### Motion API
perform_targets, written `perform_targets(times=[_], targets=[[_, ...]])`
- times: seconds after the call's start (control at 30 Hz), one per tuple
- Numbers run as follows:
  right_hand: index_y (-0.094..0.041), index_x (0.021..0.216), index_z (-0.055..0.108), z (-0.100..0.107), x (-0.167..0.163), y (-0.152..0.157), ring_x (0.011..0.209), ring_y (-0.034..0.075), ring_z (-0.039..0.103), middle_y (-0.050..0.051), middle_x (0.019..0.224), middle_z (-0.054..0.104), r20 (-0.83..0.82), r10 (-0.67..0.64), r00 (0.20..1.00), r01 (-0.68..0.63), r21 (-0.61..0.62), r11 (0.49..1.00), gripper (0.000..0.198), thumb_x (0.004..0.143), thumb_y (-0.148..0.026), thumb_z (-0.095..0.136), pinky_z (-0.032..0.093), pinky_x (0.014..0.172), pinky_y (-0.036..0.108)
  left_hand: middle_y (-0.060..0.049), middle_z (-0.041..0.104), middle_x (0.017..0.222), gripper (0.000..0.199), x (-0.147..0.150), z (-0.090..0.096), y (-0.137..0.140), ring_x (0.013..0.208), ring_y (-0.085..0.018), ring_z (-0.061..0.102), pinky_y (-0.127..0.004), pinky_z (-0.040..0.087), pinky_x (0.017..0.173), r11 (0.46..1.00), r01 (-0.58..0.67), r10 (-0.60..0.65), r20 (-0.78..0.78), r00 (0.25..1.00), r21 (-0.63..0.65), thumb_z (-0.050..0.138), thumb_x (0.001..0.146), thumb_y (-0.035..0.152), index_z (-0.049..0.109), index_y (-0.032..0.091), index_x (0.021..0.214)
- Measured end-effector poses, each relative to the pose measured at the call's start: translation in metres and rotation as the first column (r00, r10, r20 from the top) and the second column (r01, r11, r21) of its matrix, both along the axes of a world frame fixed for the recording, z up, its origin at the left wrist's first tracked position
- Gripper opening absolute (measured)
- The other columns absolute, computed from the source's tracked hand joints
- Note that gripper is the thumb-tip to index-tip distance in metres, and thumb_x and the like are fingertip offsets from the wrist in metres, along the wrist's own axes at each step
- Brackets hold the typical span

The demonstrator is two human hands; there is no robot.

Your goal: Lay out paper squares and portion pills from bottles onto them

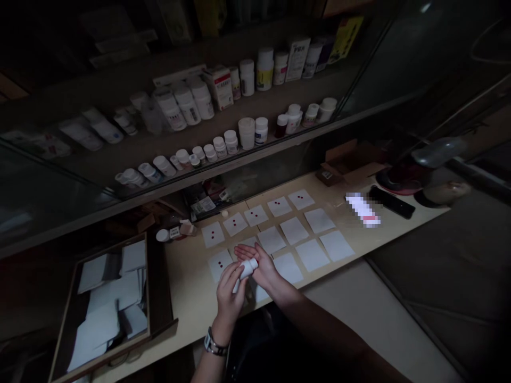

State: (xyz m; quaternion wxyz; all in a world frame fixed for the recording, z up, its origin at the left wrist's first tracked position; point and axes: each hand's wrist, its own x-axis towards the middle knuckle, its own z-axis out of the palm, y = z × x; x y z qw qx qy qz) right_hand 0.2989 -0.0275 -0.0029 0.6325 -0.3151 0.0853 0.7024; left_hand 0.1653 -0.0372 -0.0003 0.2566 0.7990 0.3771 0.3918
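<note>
My left hand (230, 284), with a watch on its wrist, is wrapped round a small white pill bottle (249, 267). The bottle is tipped, its mouth towards the palm of my right hand (263, 268). That right hand lies open, palm up, fingers stretched out; whether pills rest in it I cannot tell. Below both hands, white paper squares (294, 231) lie in rows on the table. Pairs of dark red pills (235, 222) sit on the back-row squares and on a left square (219, 273) of the middle row. Other visible squares are bare; my hands hide some.
A drawer (148, 287) full of paper stands pulled out at the left. Behind the table, glass-fronted shelves hold many medicine bottles (246, 133). A round white cap (224, 214) lies behind the papers. A phone (392, 202) and an open cardboard box (351, 162) are at the right.
</note>
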Motion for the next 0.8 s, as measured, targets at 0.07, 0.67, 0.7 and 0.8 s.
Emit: perform_targets(times=[0.07,0.67,0.7,0.8], targets=[[-0.01,0.088,0.068,0.001,0.0,0.001,0.095,0.02,0.065,0.013,0.088,0.072,-0.005,0.001,1.0,-0.001,-0.003,1.0,0.046,0.093,-0.035,0.03,0.037,0.102,0.036,-0.011,0.066,0.105,0.027,0.001,0.0,0.0,0.098,-0.022,0.063,-0.039,0.054,0.085,0.998,-0.042,0.042,0.018,0.999,-0.036,0.061,0.08,0.015,0.064,0.02,0.107],[-0.011,0.094,0.067,-0.008,-0.005,0.011,0.11,0.022,0.058,0.015,0.106,0.068,0.004,0.084,0.996,-0.084,-0.005,0.996,0.04,0.09,-0.037,0.036,0.038,0.101,0.037,-0.012,0.068,0.103,0.029,-0.005,-0.022,0.0,0.097,-0.024,0.065,-0.034,0.058,0.073,0.863,-0.215,0.346,0.223,0.911,-0.458,0.07,0.072,0.034,0.069,0.018,0.096],[-0.011,0.094,0.067,-0.009,-0.005,0.012,0.111,0.022,0.057,0.015,0.107,0.067,0.003,0.09,0.996,-0.09,-0.006,0.996,0.04,0.09,-0.037,0.036,0.038,0.101,0.036,-0.013,0.068,0.104,0.03,-0.005,-0.022,0.0,0.097,-0.024,0.065,-0.034,0.058,0.072,0.847,-0.216,0.363,0.231,0.903,-0.486,0.07,0.072,0.035,0.069,0.017,0.096],[-0.011,0.095,0.066,-0.013,-0.007,0.013,0.112,0.021,0.057,0.015,0.109,0.067,-0.003,0.102,0.995,-0.102,-0.01,0.995,0.041,0.09,-0.036,0.034,0.038,0.101,0.036,-0.013,0.067,0.104,0.031,-0.007,-0.024,0.0,0.097,-0.025,0.065,-0.033,0.059,0.072,0.82,-0.205,0.389,0.26,0.884,-0.534,0.071,0.071,0.035,0.069,0.017,0.095]])
